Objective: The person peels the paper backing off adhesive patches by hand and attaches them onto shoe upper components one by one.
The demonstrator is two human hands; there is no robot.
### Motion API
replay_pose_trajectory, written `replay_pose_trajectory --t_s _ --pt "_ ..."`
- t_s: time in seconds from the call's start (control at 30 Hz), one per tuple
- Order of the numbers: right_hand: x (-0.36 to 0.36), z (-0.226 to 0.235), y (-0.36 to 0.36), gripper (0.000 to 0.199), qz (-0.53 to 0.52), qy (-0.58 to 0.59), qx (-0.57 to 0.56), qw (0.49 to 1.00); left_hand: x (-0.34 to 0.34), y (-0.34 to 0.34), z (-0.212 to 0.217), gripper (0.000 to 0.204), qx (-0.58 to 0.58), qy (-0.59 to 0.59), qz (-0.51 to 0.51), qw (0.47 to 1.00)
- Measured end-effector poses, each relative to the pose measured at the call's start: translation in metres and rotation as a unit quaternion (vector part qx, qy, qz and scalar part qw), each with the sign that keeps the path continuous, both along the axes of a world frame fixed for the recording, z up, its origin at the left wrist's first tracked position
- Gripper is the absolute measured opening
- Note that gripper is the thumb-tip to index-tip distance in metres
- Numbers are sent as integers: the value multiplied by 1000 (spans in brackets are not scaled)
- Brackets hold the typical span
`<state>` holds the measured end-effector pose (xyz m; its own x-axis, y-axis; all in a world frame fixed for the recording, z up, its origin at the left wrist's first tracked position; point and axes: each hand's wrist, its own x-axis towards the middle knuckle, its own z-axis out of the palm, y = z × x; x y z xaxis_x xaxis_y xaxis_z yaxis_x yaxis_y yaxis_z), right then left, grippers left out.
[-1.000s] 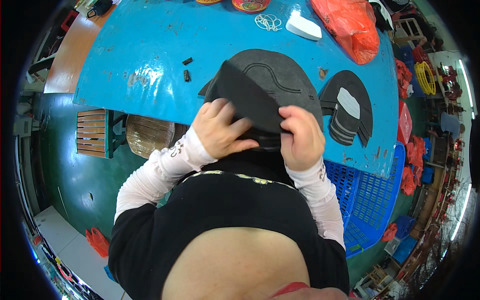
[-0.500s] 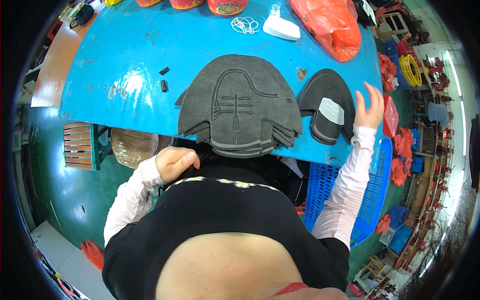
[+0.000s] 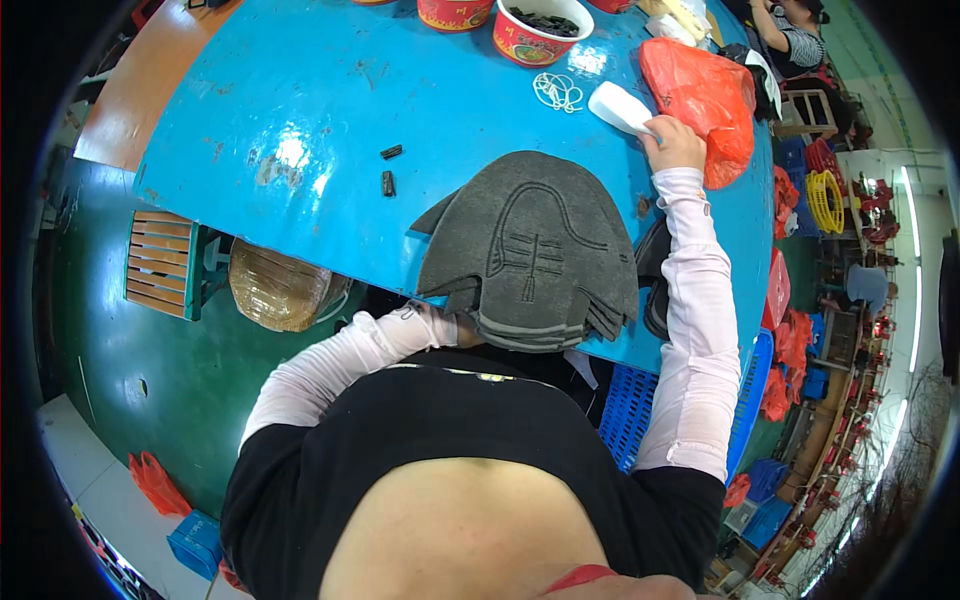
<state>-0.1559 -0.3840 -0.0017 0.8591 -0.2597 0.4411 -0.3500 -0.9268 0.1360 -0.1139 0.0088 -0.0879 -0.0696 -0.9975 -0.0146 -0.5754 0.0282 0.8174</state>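
At the far right of the blue desk [image 3: 300, 130], the right hand [image 3: 672, 142] has its fingers curled around the near end of a white oblong tool [image 3: 621, 107], which lies flat on the desk top and points away to the upper left. Just beside that hand on its right lies a crumpled orange-red plastic bag [image 3: 708, 95], touching or almost touching the knuckles. A loose bunch of white rubber bands [image 3: 558, 92] sits just left of the tool, and beyond it stands a red paper bowl [image 3: 543, 27] filled with small dark pieces.

The left hand [image 3: 462, 328] is tucked under the near edge of a stack of grey shoe-upper pieces [image 3: 530, 255]; its fingers are hidden by the stack, so I cannot tell whether they are spread or closed. The stack lies at the near edge of the desk and overhangs it slightly, with the top piece showing stitched outlines. To its right, partly behind the right sleeve, a second dark stack [image 3: 655, 290] rests on the desk. Two small black clips [image 3: 389, 168] lie well apart from the stack, out to its left. Below the desk edge sit a blue plastic crate [image 3: 625, 410] and a wrapped round stool [image 3: 280, 288].
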Motion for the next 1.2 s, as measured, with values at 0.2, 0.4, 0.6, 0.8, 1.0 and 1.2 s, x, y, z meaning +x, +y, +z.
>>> replay_pose_trajectory --t_s 0.2,0.4,0.6,0.8,1.0,1.2 --pt "-4 -3 -10 26 -56 -13 168 984 23 25 5 40 75 169 -66 981" --pt "-27 47 63 23 -25 -254 401 880 76 87 82 33 108 342 -108 927" --pt "-73 107 215 9 181 -82 446 873 36 45 160 95 -289 97 225 925" --pt "-107 89 235 11 105 -148 701 689 3 -15 151 61 -166 347 228 895" --pt "-135 56 234 15 95 -218 792 563 -14 -24 138 59 -132 451 230 852" --pt "-128 50 236 5 67 -287 801 521 -24 -31 124 69 -297 330 304 843"
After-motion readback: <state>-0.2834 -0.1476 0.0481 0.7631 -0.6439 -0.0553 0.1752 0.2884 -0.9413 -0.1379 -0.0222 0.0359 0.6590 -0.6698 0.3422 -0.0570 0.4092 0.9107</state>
